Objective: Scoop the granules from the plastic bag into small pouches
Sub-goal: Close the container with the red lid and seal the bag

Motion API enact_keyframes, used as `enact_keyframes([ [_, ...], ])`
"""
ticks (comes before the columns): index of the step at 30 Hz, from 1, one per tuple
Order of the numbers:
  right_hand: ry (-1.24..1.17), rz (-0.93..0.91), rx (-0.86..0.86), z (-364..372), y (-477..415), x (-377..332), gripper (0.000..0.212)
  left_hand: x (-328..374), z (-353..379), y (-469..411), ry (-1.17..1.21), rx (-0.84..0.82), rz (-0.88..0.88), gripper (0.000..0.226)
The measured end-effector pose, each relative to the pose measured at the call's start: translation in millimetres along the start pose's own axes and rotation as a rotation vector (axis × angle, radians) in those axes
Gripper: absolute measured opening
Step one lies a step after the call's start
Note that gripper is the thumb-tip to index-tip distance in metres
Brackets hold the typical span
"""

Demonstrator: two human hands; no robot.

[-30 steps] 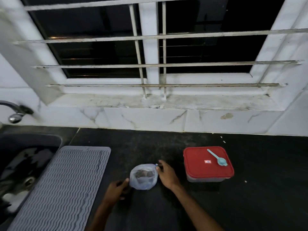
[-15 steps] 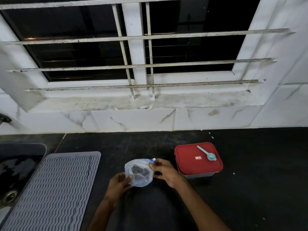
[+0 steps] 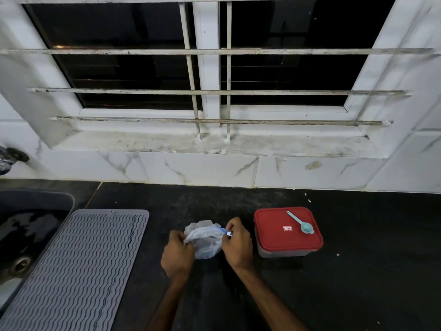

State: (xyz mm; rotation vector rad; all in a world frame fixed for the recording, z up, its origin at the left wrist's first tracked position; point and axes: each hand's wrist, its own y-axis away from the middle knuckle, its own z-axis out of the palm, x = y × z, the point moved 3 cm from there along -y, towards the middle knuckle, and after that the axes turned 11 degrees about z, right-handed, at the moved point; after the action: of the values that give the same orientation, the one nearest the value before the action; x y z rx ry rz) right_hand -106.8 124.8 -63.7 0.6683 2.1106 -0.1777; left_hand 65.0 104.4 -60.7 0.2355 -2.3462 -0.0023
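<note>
On the black counter we see a grey mat at left and a red-lidded box at right. Between them sits the bag, zip edge running left to right. Our left hand pinches its left corner, our right hand its blue zip end. A scoop lies on the lid.

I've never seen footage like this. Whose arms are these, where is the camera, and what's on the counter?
No machine here: a person wears a camera on the head, looking down at their own hands. The left hand grips one top corner of a clear plastic bag; the right hand pinches its blue zip end. Also on the black counter: a red-lidded container with a light blue scoop lying on its lid, and a grey ridged mat beside the sink.
</note>
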Motion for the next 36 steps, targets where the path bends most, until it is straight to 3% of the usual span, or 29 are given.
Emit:
enact_keyframes([
  [3, -0.106, 0.009, -0.121, -4, -6, -2, 0.018, -2, 1, -2, 0.043, 0.018, 0.081, 0.011],
  [7, -0.141, 0.082, -0.376, -7, -12, -3, 0.008, -7, 11, -6, 0.247, -0.168, 0.093, 0.014],
  [11, -0.130, 0.117, -0.151, -23, -21, -1, 0.007, 6, 2, 5, 0.751, -0.577, -0.010, 0.026],
  [13, -0.124, 0.134, -0.078, -27, -26, 5, 0.013, 11, -11, 11, 0.851, -0.665, 0.055, 0.026],
  [18, -0.112, 0.076, 0.007, -22, -11, 7, 0.033, 24, -15, 14, 0.727, -0.434, -0.016, 0.016],
  [21, -0.037, 0.029, -0.001, -17, -5, -1, 0.031, 21, -18, 5, 0.253, -0.135, 0.065, 0.006],
  [23, 0.043, 0.006, -0.048, -17, -5, -8, 0.025, 20, -22, 1, -0.038, -0.025, 0.119, 0.010],
  [30, 0.119, 0.003, -0.642, -16, -1, -22, 0.027, 28, -23, -5, -0.175, 0.036, 0.221, 0.007],
  [33, 0.058, 0.083, -0.758, -26, -3, -25, 0.034, 24, -25, -4, -0.126, 0.029, 0.217, 0.011],
  [36, -0.055, 0.146, -0.788, -33, -5, -28, 0.025, 17, -24, -5, -0.096, 0.009, 0.251, 0.017],
])
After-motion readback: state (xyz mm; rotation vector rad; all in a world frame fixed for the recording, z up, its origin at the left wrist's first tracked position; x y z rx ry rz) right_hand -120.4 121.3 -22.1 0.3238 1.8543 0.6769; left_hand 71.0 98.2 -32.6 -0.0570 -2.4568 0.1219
